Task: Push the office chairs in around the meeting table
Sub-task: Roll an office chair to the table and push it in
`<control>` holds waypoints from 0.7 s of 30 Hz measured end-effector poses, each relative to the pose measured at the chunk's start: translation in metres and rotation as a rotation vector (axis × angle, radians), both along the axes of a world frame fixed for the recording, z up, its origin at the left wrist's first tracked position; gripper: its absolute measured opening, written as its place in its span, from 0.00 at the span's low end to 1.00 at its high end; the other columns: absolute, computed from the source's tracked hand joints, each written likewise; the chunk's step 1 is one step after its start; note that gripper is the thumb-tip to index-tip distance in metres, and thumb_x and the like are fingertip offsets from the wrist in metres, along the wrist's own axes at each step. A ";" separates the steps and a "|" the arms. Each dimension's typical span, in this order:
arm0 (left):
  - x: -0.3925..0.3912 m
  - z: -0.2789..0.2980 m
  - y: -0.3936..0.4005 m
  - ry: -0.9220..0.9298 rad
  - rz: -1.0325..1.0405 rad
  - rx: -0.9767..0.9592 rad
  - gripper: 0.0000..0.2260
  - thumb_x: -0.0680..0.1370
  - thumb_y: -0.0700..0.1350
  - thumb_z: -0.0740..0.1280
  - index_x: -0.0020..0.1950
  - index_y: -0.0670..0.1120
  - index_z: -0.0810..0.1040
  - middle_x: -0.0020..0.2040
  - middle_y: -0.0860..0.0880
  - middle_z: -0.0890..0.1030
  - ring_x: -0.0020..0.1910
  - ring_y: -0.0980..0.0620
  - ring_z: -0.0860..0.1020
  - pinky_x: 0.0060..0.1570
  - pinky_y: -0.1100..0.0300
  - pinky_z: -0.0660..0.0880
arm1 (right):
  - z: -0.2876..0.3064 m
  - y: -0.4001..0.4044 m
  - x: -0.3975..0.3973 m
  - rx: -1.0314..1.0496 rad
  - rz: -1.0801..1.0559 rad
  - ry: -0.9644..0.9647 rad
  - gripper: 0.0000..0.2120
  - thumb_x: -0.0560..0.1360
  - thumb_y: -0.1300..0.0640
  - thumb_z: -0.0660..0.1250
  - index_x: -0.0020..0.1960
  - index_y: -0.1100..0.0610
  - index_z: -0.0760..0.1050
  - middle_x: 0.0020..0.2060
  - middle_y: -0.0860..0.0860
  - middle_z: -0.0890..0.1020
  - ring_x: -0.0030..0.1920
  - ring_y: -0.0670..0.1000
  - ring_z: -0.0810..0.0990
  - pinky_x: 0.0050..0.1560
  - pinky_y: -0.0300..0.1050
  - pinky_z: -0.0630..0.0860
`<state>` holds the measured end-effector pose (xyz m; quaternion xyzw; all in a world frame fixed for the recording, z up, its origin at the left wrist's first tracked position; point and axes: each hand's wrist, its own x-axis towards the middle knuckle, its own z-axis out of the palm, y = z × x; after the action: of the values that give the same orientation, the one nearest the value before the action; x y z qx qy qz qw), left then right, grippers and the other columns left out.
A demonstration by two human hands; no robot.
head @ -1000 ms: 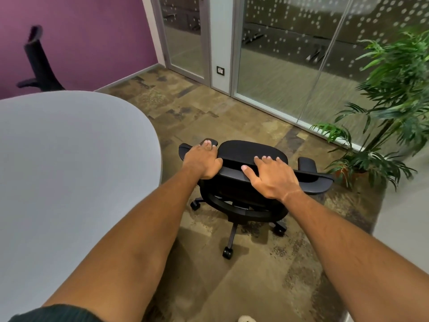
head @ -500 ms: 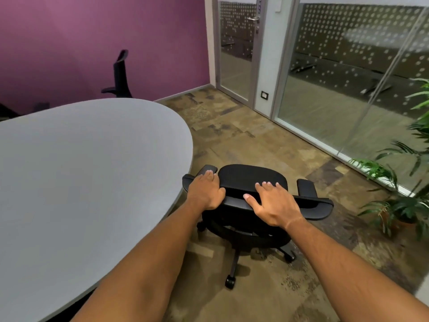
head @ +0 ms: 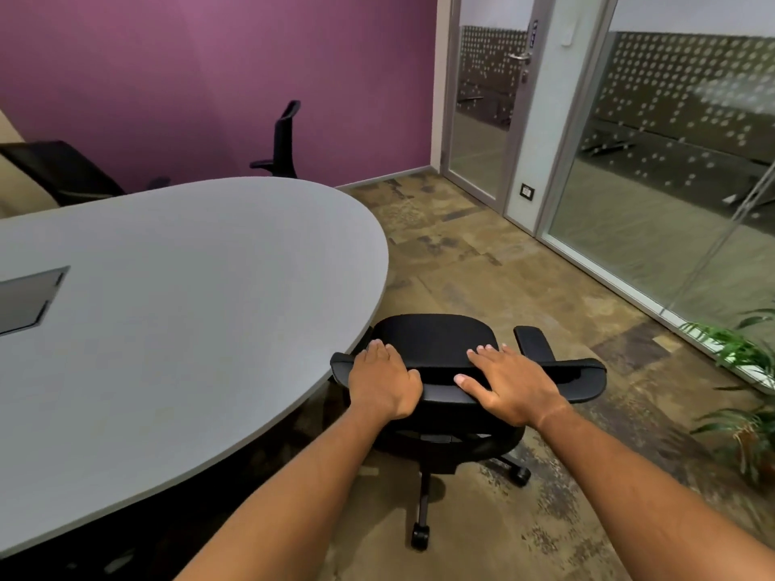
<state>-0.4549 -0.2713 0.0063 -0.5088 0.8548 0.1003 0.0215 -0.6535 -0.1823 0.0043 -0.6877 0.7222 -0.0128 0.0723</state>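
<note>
No text, label or number is legible anywhere.

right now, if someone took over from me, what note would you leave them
Hands: left hand grips the top of the office chair backrest; right hand rests flat on it.
Place: the office chair stands at the rounded end of the meeting table, one armrest at the table's edge, seat not under it.
Done: no chair visibly tucked in.
Left: push this one in, then check the far chair by the purple wall.
</note>
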 end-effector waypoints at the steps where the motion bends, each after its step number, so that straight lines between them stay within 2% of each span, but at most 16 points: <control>1: 0.003 -0.001 0.006 0.002 0.025 -0.004 0.29 0.76 0.55 0.48 0.67 0.38 0.69 0.67 0.39 0.71 0.68 0.43 0.67 0.70 0.50 0.62 | 0.001 0.001 0.001 0.004 0.017 0.003 0.53 0.68 0.25 0.27 0.76 0.57 0.60 0.75 0.55 0.66 0.75 0.52 0.61 0.75 0.48 0.51; 3: 0.009 -0.002 0.016 -0.005 0.073 -0.002 0.30 0.77 0.55 0.48 0.71 0.36 0.65 0.71 0.38 0.69 0.71 0.42 0.63 0.72 0.49 0.59 | 0.001 0.003 0.005 0.018 0.046 0.002 0.57 0.64 0.24 0.24 0.77 0.57 0.59 0.75 0.55 0.65 0.76 0.52 0.60 0.75 0.47 0.49; 6: 0.021 -0.001 0.031 -0.023 0.140 0.026 0.32 0.78 0.55 0.49 0.76 0.34 0.56 0.76 0.36 0.59 0.77 0.41 0.55 0.76 0.48 0.53 | 0.000 0.003 0.012 0.012 0.097 -0.011 0.56 0.65 0.23 0.25 0.77 0.56 0.59 0.76 0.55 0.64 0.76 0.51 0.58 0.76 0.45 0.47; 9: 0.031 0.002 0.045 -0.037 0.192 0.022 0.32 0.78 0.54 0.49 0.76 0.34 0.57 0.76 0.35 0.60 0.76 0.40 0.57 0.75 0.47 0.54 | -0.001 0.003 0.018 0.006 0.156 -0.015 0.54 0.67 0.24 0.27 0.77 0.55 0.59 0.75 0.54 0.64 0.76 0.50 0.59 0.76 0.45 0.48; 14: 0.045 0.004 0.064 -0.062 0.272 0.070 0.33 0.79 0.54 0.49 0.76 0.33 0.51 0.77 0.33 0.55 0.77 0.38 0.52 0.76 0.46 0.50 | -0.002 0.001 0.027 -0.008 0.246 -0.010 0.48 0.71 0.25 0.32 0.77 0.54 0.61 0.75 0.53 0.66 0.75 0.49 0.60 0.75 0.42 0.47; 21: 0.066 -0.001 0.070 -0.047 0.363 0.120 0.34 0.78 0.54 0.50 0.77 0.33 0.49 0.77 0.32 0.52 0.78 0.37 0.50 0.76 0.45 0.49 | -0.004 -0.017 0.043 -0.021 0.379 -0.012 0.45 0.74 0.28 0.35 0.76 0.56 0.62 0.74 0.55 0.66 0.76 0.50 0.60 0.77 0.45 0.50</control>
<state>-0.3892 -0.2017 0.0054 -0.6546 0.7407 0.1415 0.0534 -0.6109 -0.1991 0.0000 -0.8122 0.5790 -0.0104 0.0707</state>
